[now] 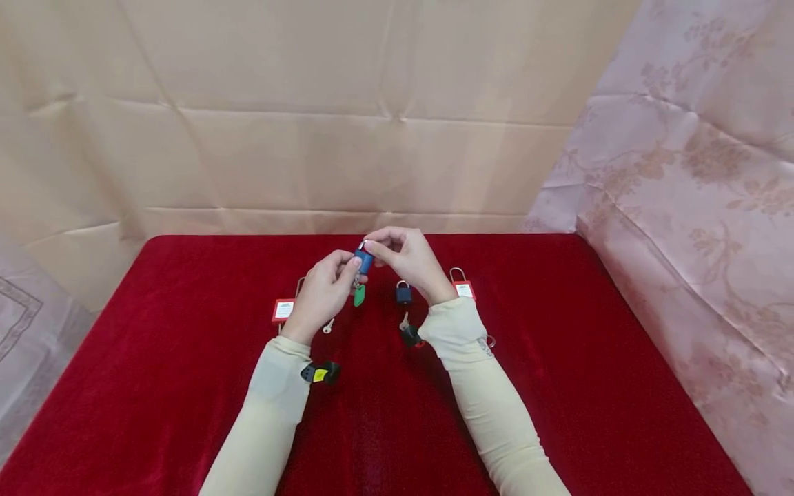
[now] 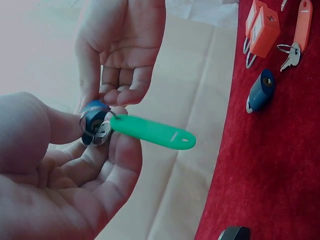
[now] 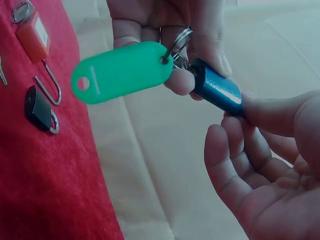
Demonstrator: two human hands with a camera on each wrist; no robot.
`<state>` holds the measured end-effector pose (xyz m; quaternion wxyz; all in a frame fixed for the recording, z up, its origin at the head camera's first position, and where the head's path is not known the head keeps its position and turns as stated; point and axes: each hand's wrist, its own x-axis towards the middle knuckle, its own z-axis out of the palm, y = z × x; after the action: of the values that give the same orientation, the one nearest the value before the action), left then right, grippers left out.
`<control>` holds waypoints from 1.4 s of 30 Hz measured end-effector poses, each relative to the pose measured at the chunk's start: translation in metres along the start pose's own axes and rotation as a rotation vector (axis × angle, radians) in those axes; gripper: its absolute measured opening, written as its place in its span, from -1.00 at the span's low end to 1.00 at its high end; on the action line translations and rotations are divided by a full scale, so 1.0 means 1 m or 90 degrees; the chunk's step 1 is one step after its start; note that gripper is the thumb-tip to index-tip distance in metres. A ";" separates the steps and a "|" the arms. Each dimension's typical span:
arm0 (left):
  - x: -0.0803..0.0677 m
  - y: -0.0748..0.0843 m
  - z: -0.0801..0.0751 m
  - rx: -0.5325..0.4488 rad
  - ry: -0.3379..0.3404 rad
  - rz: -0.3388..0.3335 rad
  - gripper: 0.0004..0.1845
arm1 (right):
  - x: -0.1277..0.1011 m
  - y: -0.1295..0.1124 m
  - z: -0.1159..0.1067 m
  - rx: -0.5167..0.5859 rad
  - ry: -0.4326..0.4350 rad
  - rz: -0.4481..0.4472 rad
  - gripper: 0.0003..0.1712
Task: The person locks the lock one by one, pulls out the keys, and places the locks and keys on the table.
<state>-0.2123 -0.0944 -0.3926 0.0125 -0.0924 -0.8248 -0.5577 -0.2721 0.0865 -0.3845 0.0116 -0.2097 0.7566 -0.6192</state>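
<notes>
A small blue padlock (image 1: 364,260) is held up over the back part of the table, between both hands. My left hand (image 1: 324,291) grips its body, thumb on one side and fingers on the other. From the right, my right hand (image 1: 411,260) pinches the shackle end with thumb and fingertips, which largely hide the shackle in the right wrist view. At the padlock's keyhole end, a key (image 2: 103,134) sits by the left fingers. A ring links it to a green tag (image 3: 122,72), which hangs below the padlock in the head view.
Red padlocks with white labels lie on the red cloth, one at left (image 1: 283,310), one at right (image 1: 463,289). Between them is a dark blue padlock (image 1: 404,295). Loose keys lie nearby, one (image 1: 328,326) beside my left wrist. A beige curtain (image 1: 347,165) hangs behind the table.
</notes>
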 end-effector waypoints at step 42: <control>0.004 -0.004 -0.008 -0.033 0.023 0.023 -0.65 | 0.002 -0.001 -0.009 0.031 -0.062 0.070 -0.59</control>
<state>-0.2178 -0.1028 -0.3930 0.0348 -0.0977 -0.8081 -0.5798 -0.2762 0.0935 -0.3808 0.0875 -0.1977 0.7502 -0.6249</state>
